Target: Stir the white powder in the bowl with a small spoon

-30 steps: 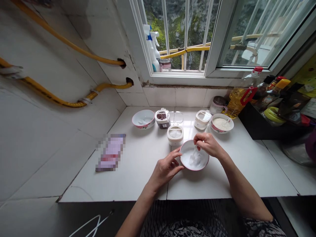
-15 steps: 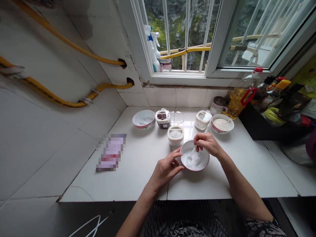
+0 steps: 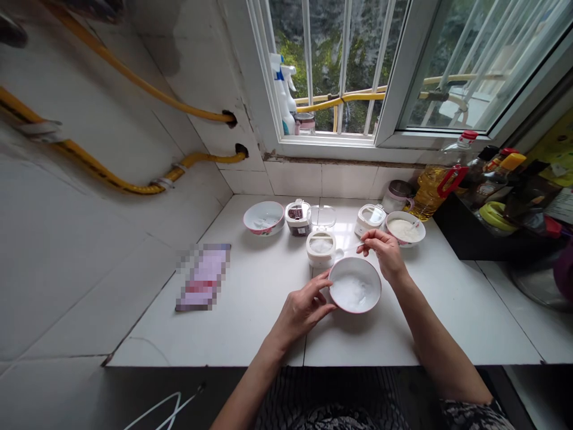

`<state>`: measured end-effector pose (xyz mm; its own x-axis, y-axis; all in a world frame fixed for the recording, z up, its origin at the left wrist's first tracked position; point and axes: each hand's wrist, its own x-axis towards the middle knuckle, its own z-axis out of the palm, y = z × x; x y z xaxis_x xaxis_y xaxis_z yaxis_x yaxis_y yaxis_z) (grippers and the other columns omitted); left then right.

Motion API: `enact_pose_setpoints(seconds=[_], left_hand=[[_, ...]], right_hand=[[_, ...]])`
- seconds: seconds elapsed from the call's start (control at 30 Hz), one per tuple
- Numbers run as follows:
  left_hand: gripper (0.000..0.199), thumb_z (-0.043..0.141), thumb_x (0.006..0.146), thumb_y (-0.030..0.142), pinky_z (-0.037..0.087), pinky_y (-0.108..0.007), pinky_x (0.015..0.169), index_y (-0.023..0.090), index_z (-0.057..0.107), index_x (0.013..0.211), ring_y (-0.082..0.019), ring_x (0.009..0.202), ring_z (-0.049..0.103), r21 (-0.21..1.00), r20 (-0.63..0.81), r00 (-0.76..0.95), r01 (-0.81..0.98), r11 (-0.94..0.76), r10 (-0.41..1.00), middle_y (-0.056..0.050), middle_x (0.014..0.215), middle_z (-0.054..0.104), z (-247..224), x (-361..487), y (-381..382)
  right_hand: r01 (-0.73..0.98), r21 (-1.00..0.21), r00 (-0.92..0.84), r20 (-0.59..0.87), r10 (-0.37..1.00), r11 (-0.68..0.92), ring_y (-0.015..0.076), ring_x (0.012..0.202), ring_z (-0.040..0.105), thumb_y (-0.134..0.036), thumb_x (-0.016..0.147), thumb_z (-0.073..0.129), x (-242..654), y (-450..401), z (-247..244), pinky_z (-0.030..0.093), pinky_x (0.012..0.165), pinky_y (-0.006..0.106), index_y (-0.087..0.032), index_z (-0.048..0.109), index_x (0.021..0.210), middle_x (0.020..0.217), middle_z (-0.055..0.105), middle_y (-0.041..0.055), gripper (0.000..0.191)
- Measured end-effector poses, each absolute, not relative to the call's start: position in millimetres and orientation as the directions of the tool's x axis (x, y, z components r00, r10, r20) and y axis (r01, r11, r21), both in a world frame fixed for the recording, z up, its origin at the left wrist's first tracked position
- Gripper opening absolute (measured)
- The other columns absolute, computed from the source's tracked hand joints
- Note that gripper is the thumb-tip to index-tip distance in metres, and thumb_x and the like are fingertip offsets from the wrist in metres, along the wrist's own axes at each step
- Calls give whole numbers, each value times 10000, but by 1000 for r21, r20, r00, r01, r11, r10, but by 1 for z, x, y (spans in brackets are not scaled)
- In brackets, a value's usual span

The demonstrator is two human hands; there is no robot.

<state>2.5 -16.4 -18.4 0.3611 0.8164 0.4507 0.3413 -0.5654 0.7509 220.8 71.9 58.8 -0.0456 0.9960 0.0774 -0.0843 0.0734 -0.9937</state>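
Note:
A white bowl with a pink rim (image 3: 355, 286) stands on the counter, with white granules spread over its bottom. My left hand (image 3: 310, 303) is closed on the bowl's left edge, fingers above and thumb at the near side. Above the bowl's far rim, my right hand (image 3: 380, 251) pinches the handle of a small white spoon (image 3: 341, 254). The spoon's head points left, beside an open-topped white jar (image 3: 321, 249) holding white granules. Its clear lid (image 3: 323, 216) stands raised behind it.
Behind are a bowl with a flowered side (image 3: 264, 218), a jar of dark red contents (image 3: 298, 218), another white jar (image 3: 369, 220) and a bowl of pale grains (image 3: 405, 229). An oil bottle (image 3: 432, 185) and a black rack (image 3: 465, 233) stand right. A blurred purple packet (image 3: 206, 278) lies left.
My right hand has lifted the spoon out of the bowl and moved it up toward the open jar. My left hand still holds the bowl. The view has shifted slightly.

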Motion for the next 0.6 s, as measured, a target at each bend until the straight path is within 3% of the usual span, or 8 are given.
enact_pose_setpoints(seconds=[0.13, 0.23, 0.3, 0.37, 0.47, 0.6], left_hand=[[269, 630, 951, 299, 626, -252, 583, 208, 554, 1192, -108, 641, 703, 748, 455, 366, 338, -572, 812, -174, 1397, 595, -18, 2, -17], [269, 630, 950, 301, 631, -263, 598, 204, 560, 1191, -113, 653, 707, 753, 444, 363, 345, -561, 819, -175, 1391, 598, -18, 2, -17], [271, 634, 948, 312, 630, -261, 599, 202, 563, 1186, -113, 651, 706, 756, 442, 360, 345, -557, 822, -174, 1380, 606, -17, 3, -17], [278, 638, 946, 321, 628, -255, 597, 203, 561, 1185, -112, 652, 706, 760, 441, 360, 338, -555, 822, -173, 1383, 604, -17, 3, -17], [283, 638, 946, 320, 630, -257, 599, 205, 558, 1192, -114, 659, 708, 766, 435, 364, 331, -551, 823, -174, 1397, 594, -17, 2, -17], [282, 639, 946, 305, 635, -271, 614, 206, 556, 1197, -113, 658, 707, 766, 434, 367, 330, -551, 823, -176, 1395, 595, -18, 2, -17]], right_hand=[[135, -906, 24, 407, 913, 401, 175, 673, 626, -283, 864, 549, 206, 65, 63, 494, 677, 329, -219, 580, 875, 754, 684, 30, 72], [415, -593, -173, 693, 700, 690, 183, 702, 629, -177, 926, 495, 199, 62, 63, 482, 830, 393, -230, 581, 909, 783, 707, 30, 102], [494, -358, -318, 774, 548, 792, 178, 685, 622, -103, 933, 465, 198, 61, 62, 457, 901, 412, -232, 583, 923, 770, 709, 18, 174], [523, -230, -368, 808, 461, 821, 172, 677, 623, -64, 934, 451, 199, 61, 61, 452, 917, 406, -232, 582, 958, 781, 712, 14, 214], [536, -207, -329, 842, 428, 819, 177, 694, 639, -64, 938, 461, 200, 60, 63, 461, 908, 405, -230, 588, 990, 800, 721, 20, 215], [456, -445, -202, 791, 577, 771, 178, 684, 653, -108, 929, 500, 205, 55, 63, 478, 872, 412, -223, 606, 936, 790, 732, 17, 157]])
